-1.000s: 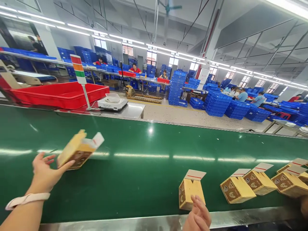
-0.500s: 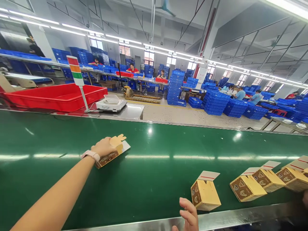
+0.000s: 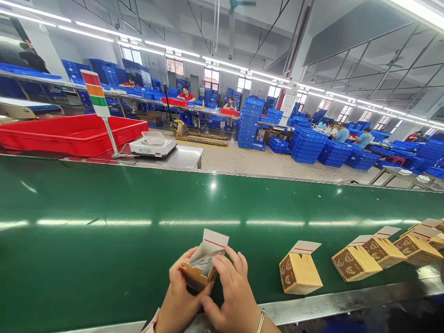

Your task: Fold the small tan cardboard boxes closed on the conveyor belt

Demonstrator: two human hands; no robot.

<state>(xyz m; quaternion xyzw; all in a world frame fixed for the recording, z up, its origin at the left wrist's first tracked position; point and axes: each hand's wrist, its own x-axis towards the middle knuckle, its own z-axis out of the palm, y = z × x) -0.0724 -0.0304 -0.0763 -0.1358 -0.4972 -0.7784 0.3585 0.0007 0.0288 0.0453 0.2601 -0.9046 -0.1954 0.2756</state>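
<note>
Cardboard box (image 3: 198,274) sits at the middle of the view with its top open, and both hands are closed around it: the left grip (image 3: 183,289) cups one side, while the right grip (image 3: 231,291) wraps the other. Far beyond the grip, blue crates (image 3: 310,145) stand in stacks across the floor (image 3: 263,166), and a co-worker (image 3: 186,95) sits at a long bench. Nearer, ahead of the grip and to its left, a red tray (image 3: 69,134) and a white scale (image 3: 153,147) stand on a steel bench (image 3: 183,159). A green conveyor belt (image 3: 104,222) runs just beneath the grip, and a row of like boxes (image 3: 300,275) lies to its right. On the held box, a white flap (image 3: 215,239) stands up, with a printed packet (image 3: 203,267) inside. Too hard a squeeze could crush the thin card, a bend against the rim could crease the flap, and tipping the box could spill the packet.
</note>
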